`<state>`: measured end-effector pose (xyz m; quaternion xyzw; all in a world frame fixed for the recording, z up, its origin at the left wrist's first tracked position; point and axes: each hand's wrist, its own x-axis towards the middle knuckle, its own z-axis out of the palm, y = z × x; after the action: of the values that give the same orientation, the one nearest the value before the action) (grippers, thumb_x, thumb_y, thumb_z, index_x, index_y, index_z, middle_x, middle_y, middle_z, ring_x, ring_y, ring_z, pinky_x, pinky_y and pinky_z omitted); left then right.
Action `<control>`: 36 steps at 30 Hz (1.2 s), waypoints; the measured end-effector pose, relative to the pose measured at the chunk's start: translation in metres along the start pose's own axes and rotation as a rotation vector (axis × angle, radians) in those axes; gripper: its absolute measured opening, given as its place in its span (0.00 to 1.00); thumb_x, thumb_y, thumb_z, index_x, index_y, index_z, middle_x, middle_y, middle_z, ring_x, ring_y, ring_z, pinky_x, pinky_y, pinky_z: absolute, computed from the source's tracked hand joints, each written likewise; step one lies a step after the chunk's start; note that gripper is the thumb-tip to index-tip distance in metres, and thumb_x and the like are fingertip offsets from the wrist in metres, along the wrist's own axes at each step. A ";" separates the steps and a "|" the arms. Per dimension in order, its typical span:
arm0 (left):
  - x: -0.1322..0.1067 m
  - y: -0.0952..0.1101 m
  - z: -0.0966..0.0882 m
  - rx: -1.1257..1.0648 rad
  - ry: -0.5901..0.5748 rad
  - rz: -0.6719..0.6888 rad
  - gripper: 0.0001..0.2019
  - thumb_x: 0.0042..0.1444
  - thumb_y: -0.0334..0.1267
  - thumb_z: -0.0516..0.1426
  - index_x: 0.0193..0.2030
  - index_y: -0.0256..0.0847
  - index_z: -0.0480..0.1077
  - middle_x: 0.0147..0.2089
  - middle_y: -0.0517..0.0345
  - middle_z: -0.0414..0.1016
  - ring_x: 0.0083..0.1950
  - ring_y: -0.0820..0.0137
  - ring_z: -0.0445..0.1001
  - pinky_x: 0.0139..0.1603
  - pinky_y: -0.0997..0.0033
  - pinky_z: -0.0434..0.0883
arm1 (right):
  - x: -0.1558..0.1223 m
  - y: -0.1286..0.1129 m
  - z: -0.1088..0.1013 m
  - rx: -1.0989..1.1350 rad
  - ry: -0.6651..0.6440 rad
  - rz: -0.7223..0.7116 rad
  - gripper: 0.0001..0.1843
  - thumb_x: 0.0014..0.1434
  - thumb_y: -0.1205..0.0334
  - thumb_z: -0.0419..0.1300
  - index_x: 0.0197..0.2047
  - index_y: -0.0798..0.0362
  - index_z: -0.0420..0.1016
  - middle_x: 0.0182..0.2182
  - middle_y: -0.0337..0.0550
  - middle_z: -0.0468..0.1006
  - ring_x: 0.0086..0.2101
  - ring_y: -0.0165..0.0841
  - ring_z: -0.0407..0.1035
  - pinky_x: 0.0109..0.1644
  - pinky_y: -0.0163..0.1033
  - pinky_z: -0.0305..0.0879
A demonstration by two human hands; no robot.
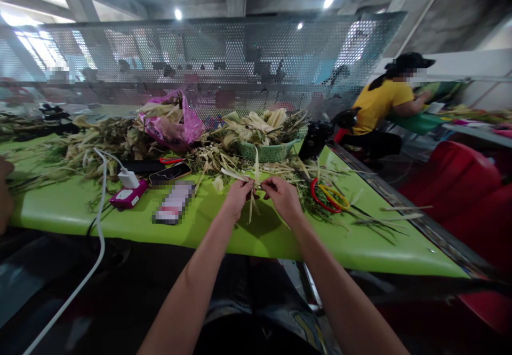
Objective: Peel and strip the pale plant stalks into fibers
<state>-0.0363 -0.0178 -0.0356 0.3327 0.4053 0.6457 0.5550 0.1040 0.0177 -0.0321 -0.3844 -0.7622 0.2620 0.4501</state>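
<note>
Both my hands meet over the bright green table, pinching a small bundle of pale dried leaf strips. My left hand is closed on the left side of the strips, fingers curled round them. Closed on their right side is my right hand. One strip stands up from the bundle, others hang down between my hands. Scissors with red and yellow handles lie just right of my right hand.
Heaps of dried husks, a pink plastic bag and a green basket fill the table's far side. Phones and a pink power bank with a white cable lie left. A person in yellow sits at the right.
</note>
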 end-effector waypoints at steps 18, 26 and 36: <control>-0.004 -0.001 0.000 0.019 -0.023 0.002 0.13 0.47 0.46 0.62 0.33 0.41 0.67 0.26 0.60 0.69 0.23 0.75 0.65 0.28 0.73 0.66 | 0.002 -0.006 0.000 0.343 -0.054 0.118 0.12 0.51 0.52 0.63 0.30 0.53 0.71 0.23 0.37 0.72 0.25 0.31 0.66 0.30 0.36 0.61; -0.007 0.004 0.006 0.059 -0.117 0.028 0.13 0.48 0.42 0.62 0.28 0.40 0.62 0.24 0.63 0.68 0.23 0.77 0.65 0.28 0.76 0.64 | 0.004 -0.007 0.005 0.437 0.025 0.211 0.13 0.48 0.52 0.63 0.28 0.52 0.68 0.21 0.36 0.70 0.23 0.29 0.63 0.29 0.35 0.59; -0.007 0.003 -0.001 0.042 -0.115 -0.076 0.08 0.46 0.37 0.61 0.32 0.38 0.69 0.27 0.58 0.73 0.28 0.74 0.70 0.30 0.75 0.64 | 0.001 -0.008 -0.003 0.429 -0.031 0.213 0.13 0.50 0.53 0.64 0.32 0.53 0.72 0.24 0.37 0.71 0.25 0.29 0.63 0.28 0.35 0.56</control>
<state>-0.0367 -0.0251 -0.0334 0.3649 0.3985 0.5954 0.5946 0.1041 0.0144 -0.0242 -0.3543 -0.6510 0.4697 0.4796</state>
